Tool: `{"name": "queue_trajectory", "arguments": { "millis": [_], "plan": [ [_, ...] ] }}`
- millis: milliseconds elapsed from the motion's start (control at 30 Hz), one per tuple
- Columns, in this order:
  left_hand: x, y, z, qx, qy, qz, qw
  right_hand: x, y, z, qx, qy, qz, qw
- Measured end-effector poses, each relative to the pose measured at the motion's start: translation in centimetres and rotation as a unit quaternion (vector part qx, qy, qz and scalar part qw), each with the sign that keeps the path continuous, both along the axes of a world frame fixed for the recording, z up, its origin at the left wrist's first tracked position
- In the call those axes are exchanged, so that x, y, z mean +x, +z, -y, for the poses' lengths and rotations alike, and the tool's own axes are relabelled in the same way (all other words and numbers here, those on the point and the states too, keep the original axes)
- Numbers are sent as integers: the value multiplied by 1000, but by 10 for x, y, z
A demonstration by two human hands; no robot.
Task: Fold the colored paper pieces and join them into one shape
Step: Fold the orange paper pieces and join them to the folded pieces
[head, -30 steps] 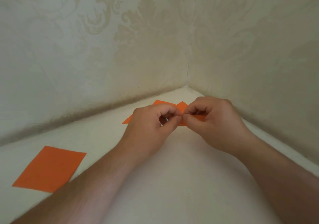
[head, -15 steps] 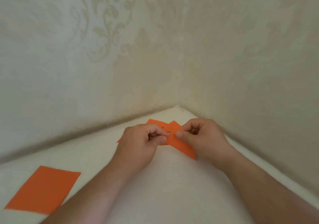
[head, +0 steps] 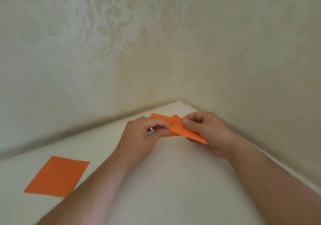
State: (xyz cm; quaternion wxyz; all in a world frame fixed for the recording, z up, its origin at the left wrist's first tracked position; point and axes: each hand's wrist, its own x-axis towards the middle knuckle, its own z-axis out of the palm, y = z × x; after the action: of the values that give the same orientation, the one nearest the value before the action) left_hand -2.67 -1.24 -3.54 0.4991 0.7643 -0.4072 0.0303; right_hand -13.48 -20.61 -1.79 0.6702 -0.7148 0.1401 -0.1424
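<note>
I saw left hand (head: pixel 139 138) and right hand (head: pixel 206 131) each pinching the folded orange paper (head: pixel 184 130) above the white tabletop (head: pixel 173 181) | another orange sheet behind was mostly hidden | flat orange rectangle (head: pixel 57 177) lay well apart, left | patterned wallpaper corner (head: pixel 180 68) behind.

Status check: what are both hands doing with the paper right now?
Left hand and right hand both pinch the folded orange paper piece. Flat orange paper sheet lies untouched on the white table. Nothing in the way.
</note>
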Motion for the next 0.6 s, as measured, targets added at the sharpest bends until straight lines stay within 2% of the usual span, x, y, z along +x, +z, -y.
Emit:
{"name": "queue_trajectory", "arguments": {
  "millis": [100, 167, 233, 300, 367, 433, 600],
  "plan": [
    [1, 1, -1, -12, 15, 33, 999, -3, 7, 1, -136, -85, 50, 986],
    [2, 0, -2, 3, 23, 74, 997, -10, 12, 3, -219, -92, 110, 965],
    [2, -1, -1, 21, 25, 115, 993, -15, 13, -1, -348, -84, 155, 921],
    [-2, -1, 0, 20, 31, 153, 988, -14, 9, -12, -474, -81, 182, 857],
    [-6, 2, 1, 4, 33, 189, 981, -7, 3, -21, -548, -77, 195, 810],
    [-11, 6, 1, -3, 37, 210, 977, -3, 1, -27, -568, -95, 194, 794],
    [-12, 8, 0, -8, 27, 236, 971, -3, -1, -33, -538, -132, 187, 811]
  ]
}}
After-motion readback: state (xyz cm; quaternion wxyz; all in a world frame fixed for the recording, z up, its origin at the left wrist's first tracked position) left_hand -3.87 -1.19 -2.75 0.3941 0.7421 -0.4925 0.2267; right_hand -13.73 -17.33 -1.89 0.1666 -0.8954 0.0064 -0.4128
